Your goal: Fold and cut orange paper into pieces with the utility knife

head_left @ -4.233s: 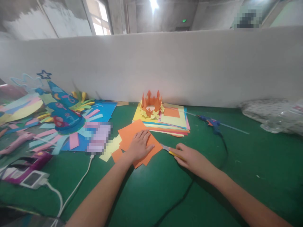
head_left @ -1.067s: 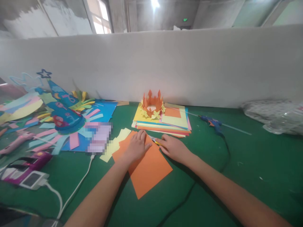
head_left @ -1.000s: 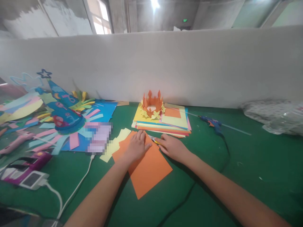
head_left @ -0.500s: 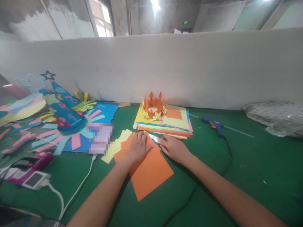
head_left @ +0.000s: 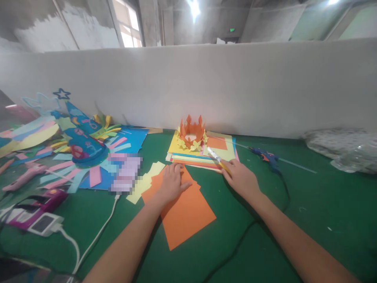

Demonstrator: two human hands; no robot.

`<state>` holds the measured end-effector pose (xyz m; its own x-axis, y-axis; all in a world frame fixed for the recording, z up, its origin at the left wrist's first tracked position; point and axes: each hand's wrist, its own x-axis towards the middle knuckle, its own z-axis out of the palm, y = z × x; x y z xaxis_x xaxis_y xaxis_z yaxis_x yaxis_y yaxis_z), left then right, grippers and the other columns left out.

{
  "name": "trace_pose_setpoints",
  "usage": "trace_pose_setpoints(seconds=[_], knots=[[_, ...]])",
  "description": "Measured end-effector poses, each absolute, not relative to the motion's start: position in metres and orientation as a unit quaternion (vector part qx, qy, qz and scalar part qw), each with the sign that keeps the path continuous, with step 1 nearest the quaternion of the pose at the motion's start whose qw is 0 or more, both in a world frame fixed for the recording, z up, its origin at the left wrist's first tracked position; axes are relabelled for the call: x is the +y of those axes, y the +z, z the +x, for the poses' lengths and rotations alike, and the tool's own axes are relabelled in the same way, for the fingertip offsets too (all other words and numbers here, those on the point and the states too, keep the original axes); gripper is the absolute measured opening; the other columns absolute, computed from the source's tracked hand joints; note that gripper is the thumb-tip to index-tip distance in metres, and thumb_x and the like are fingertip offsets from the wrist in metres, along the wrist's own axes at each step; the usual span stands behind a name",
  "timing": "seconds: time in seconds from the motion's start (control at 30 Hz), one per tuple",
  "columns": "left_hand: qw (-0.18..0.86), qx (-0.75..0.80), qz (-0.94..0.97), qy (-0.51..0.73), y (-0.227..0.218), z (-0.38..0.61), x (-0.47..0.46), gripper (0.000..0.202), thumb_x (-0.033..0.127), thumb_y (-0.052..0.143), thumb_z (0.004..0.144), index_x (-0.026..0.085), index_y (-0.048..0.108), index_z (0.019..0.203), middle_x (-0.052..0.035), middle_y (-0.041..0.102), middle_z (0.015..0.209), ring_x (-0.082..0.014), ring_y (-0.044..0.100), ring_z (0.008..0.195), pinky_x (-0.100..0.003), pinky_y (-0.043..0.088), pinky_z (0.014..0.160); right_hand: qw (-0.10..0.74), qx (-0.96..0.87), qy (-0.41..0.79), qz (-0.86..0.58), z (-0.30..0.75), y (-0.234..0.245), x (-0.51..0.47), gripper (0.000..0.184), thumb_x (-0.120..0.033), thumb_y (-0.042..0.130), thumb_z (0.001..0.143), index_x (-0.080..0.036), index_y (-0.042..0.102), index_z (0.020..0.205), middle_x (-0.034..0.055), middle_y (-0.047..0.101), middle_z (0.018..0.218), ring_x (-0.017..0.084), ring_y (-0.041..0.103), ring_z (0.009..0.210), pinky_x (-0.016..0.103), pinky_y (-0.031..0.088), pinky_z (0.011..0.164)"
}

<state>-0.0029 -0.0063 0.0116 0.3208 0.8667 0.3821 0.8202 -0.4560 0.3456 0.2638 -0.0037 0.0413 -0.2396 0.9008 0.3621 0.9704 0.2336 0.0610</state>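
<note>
My left hand lies on the orange paper, pressing it to the green tabletop, fingers together and thumb out to the side. The orange sheets overlap unevenly, and pale yellow pieces of paper stick out on their left. In my right hand is a slim utility knife with a whitish front and a yellow body. Its tip points up and left, over the near edge of the stack of coloured sheets, apart from the orange paper. An orange paper crown with yellow flowers stands on that stack.
A blue hot glue gun with its cord lies to the right, a pink glue gun at left. Blue cone hats, a blurred-out device and white cables fill the left side. Behind rises a white partition.
My right hand has moved right and slightly back toward me, lifting the knife off the orange paper's top edge. My left hand stays in place on the paper.
</note>
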Motion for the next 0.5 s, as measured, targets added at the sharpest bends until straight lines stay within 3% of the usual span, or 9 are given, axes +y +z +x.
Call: trace_pose_setpoints(seconds=[0.07,0.2,0.33,0.4,0.5], knots=[[0.042,0.519,0.811,0.266,0.015,-0.001,-0.006,0.046,0.044,0.064,0.078,0.019,0.043,0.111,-0.0103,0.052,0.108,-0.0280,0.049,0.104,-0.044,0.041,0.088,0.124,-0.765,-0.161,-0.611,0.269,0.042,-0.001,0.033,-0.027,0.041,0.091,-0.020,0.058,0.119,0.0108,0.059,0.089,0.022,0.052,0.075,0.028,0.035,0.055],[0.060,0.526,0.799,0.285,0.021,0.001,-0.003,0.035,0.030,0.063,0.080,0.019,0.045,0.108,-0.0090,0.054,0.104,-0.0252,0.053,0.098,-0.039,0.045,0.082,0.163,-0.795,-0.162,-0.562,0.262,0.044,-0.002,0.035,-0.025,0.043,0.091,-0.015,0.057,0.121,0.0162,0.057,0.107,0.028,0.052,0.094,0.038,0.042,0.076],[0.086,0.524,0.770,0.353,0.022,-0.003,0.000,0.015,0.011,0.050,0.082,0.020,0.055,0.094,-0.0061,0.059,0.095,-0.0209,0.057,0.089,-0.033,0.048,0.076,0.217,-0.857,-0.019,-0.467,0.240,0.041,-0.012,0.031,-0.023,0.041,0.092,-0.019,0.060,0.116,0.0124,0.061,0.108,0.026,0.054,0.100,0.041,0.043,0.086],[0.088,0.528,0.761,0.368,0.022,-0.007,0.001,0.015,0.010,0.046,0.084,0.020,0.058,0.083,-0.0041,0.062,0.087,-0.0196,0.059,0.083,-0.032,0.048,0.074,0.219,-0.867,0.060,-0.444,0.228,0.041,-0.018,0.031,-0.025,0.041,0.093,-0.019,0.061,0.115,0.0109,0.063,0.108,0.024,0.055,0.103,0.041,0.043,0.089],[0.087,0.542,0.740,0.390,0.023,-0.011,0.001,0.017,0.016,0.046,0.086,0.022,0.061,0.080,-0.0027,0.067,0.088,-0.0186,0.062,0.082,-0.032,0.049,0.075,0.211,-0.856,0.155,-0.445,0.217,0.044,-0.025,0.031,-0.028,0.043,0.092,-0.019,0.060,0.115,0.0097,0.066,0.104,0.023,0.058,0.099,0.038,0.045,0.086]])
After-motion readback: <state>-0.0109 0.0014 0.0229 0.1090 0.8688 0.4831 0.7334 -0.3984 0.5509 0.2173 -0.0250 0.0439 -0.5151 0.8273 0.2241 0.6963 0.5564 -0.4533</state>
